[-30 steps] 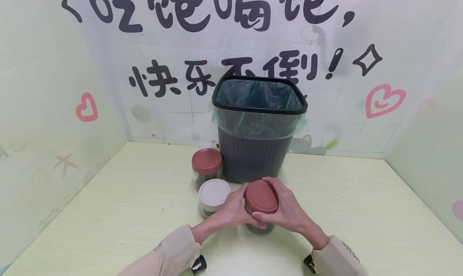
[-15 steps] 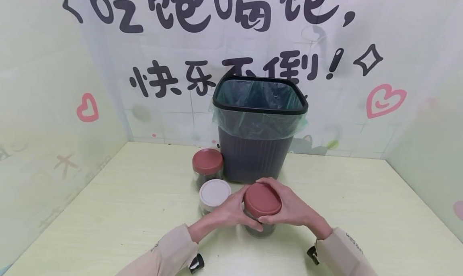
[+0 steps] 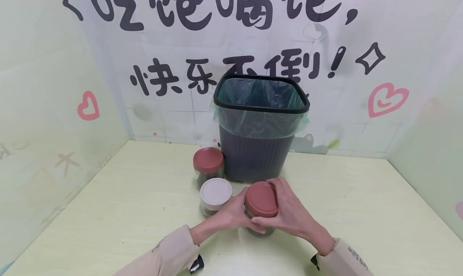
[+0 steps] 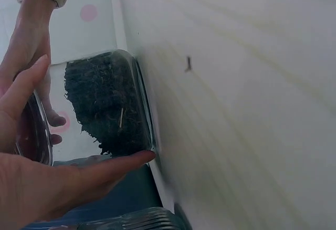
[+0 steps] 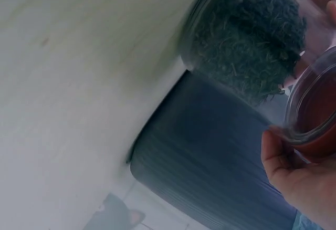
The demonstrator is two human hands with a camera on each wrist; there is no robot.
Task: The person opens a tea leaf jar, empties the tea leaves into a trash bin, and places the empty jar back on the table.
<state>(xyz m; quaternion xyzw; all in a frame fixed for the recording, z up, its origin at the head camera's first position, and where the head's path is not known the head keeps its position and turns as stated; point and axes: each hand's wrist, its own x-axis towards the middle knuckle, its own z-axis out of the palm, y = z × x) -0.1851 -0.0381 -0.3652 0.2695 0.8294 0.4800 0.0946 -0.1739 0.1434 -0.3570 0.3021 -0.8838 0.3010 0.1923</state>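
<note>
At the left on the counter (image 3: 144,211), just beside the bin: a red-lidded jar (image 3: 208,163), upright and clear of both grips. Next, a little nearer: a white-lidded jar (image 3: 216,199), upright too, partly hidden behind the left forearm; cannot tell whether touching its neighbour.

Then the left grip (image 3: 234,213), thumb and fingers curled round the side of the held jar (image 4: 113,98), in front of the bin, base seemingly on the counter. Inside, dark, dry-looking leaves (image 5: 252,35). On top, a red lid (image 3: 259,199). Behind, the dark bin (image 3: 255,155) with a thin green liner (image 3: 235,123) folded over the rim. Rightmost, the right grip (image 3: 293,215), pinching the lid's edge between thumb and fingers.

Step in hand, judging by the pose: work on the lid, probably a twist, with the glass braced. Cannot tell loosening from tightening, nor whether free of the jar's mouth. For the next move, likely best to hold the glass firmly, turn the lid evenly and, if opening, lift straight up to avoid spilling leaves.
</note>
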